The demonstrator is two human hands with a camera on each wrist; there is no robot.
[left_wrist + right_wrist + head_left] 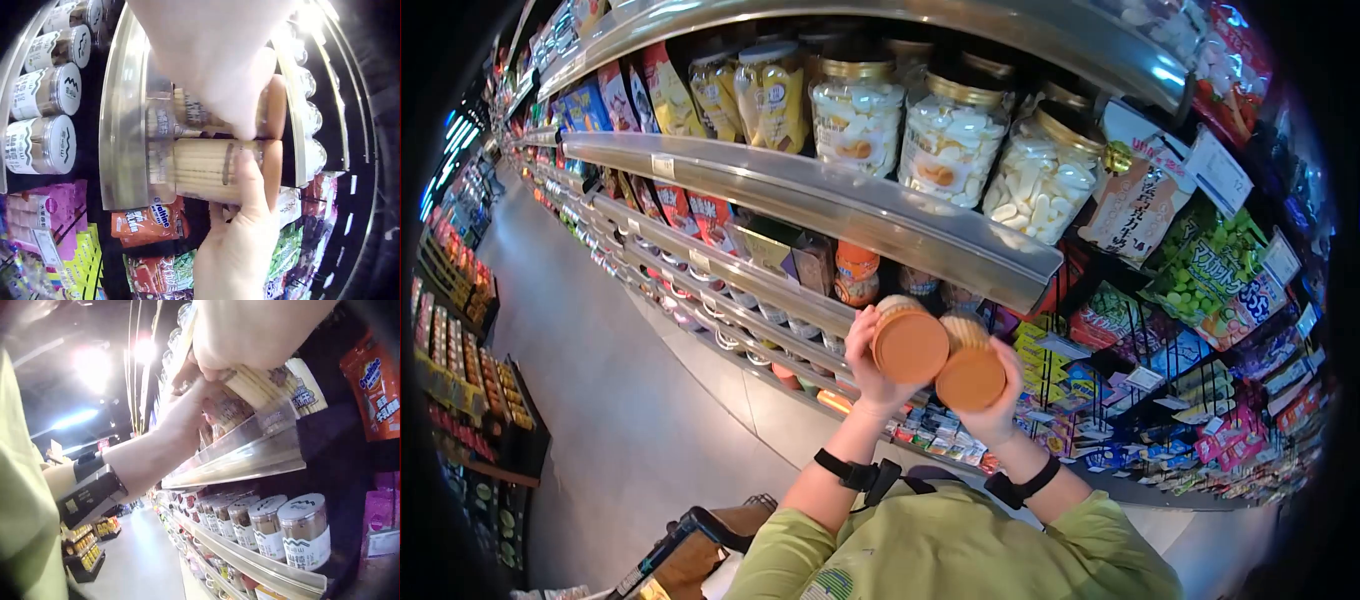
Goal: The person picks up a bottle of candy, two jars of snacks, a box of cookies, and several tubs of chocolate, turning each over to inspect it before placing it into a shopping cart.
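Two clear jars of biscuit sticks with orange lids are held side by side at a shelf bay under a metal shelf edge (840, 210). My left hand (865, 355) grips the left jar (910, 345), lid toward me. My right hand (1000, 410) grips the right jar (970, 377), slightly lower. In the left wrist view the left hand (219, 56) covers the upper jar (212, 115) and the right hand (240, 244) curls round the lower jar (206, 169). In the right wrist view the right hand (250, 331) holds its jar (275, 387) beside the left hand (181, 419).
Glass jars of white sweets (950, 140) stand on the shelf above. Snack bags (1200, 270) hang on racks to the right. Lower shelves hold white-lidded jars (300, 531). A cart handle (690, 535) is at my lower left, with the aisle floor (600, 400) beyond.
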